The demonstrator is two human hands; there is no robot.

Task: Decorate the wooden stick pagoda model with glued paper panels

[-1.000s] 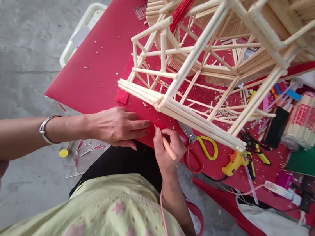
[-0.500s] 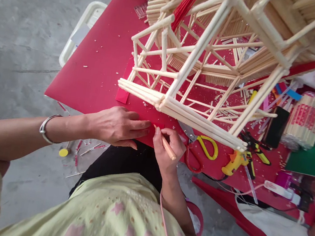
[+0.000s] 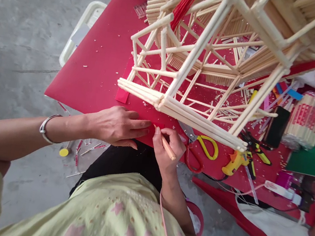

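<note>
My right hand grips a short orange pencil, its tip down on a piece of red paper at the table's near edge. My left hand lies palm down on the paper's left side, fingers stretched toward the pencil tip and thumb apart. Just beyond both hands stands a large openwork model of pale wooden sticks. Scissors with one yellow and one red handle lie to the right of my right hand, blades partly under the model.
Right of the model are a yellow glue gun, black-and-yellow pliers, a black phone and a wrapped bundle of sticks. A red tassel hangs from the model. Scraps dot the red tabletop. Another person's arm shows at far right.
</note>
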